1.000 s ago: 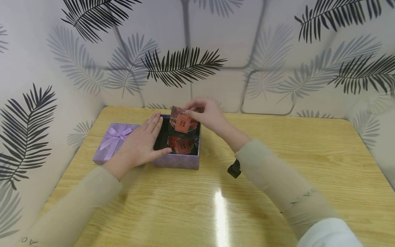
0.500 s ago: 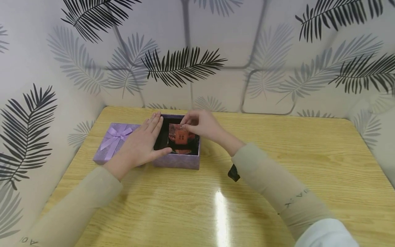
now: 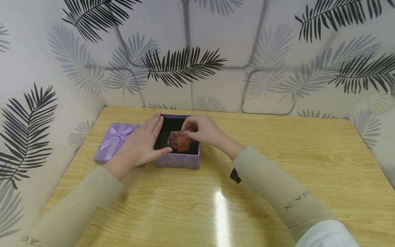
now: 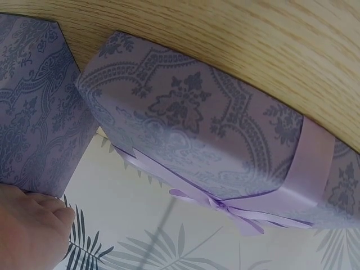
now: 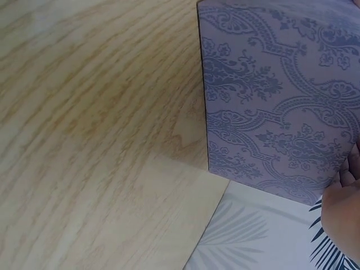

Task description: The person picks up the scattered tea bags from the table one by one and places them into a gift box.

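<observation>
An uncovered purple patterned box [image 3: 177, 161] with a black inside stands on the table. My right hand [image 3: 206, 132] reaches over its right side and pinches the top edge of a small red-and-dark packet [image 3: 179, 138], low inside. The packet has an orange-red label with printed characters; whatever lies under it is mostly hidden. My left hand [image 3: 140, 142] rests along the box's left rim, fingers straight and thumb stretched toward the front edge. In the right wrist view, the box wall [image 5: 275, 101] hides the right fingertips.
Left of the box lies its purple lid [image 3: 108, 148] with a ribbon bow, partly covered by the left hand and large in the left wrist view. A small black object [image 3: 235, 175] sits by the right sleeve. A leaf-patterned wall [image 3: 216, 85] rises behind the table.
My right hand has brought the packet down from above the box's back edge to low inside it. The left hand has stayed on the rim.
</observation>
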Demonstrator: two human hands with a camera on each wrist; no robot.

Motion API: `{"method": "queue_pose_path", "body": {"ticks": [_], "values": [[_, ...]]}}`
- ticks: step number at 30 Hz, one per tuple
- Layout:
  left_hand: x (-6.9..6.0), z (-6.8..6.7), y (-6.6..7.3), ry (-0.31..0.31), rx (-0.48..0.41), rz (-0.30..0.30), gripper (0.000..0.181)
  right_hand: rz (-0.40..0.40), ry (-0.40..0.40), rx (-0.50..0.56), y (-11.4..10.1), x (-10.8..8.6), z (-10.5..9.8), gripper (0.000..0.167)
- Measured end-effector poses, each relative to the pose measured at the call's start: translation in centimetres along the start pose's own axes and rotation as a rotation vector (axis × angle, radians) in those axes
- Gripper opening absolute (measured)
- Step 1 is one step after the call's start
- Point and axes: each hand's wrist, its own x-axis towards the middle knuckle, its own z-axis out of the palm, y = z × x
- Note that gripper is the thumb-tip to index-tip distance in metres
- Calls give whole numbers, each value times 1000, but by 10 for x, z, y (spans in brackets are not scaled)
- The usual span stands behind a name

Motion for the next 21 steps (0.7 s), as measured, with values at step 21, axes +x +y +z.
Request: {"method": "queue_pose_path", "body": {"ticks": [21], "values": [[0, -1, 0, 16, 14, 8, 117, 1, 95, 111, 1, -20, -24, 11]]}}
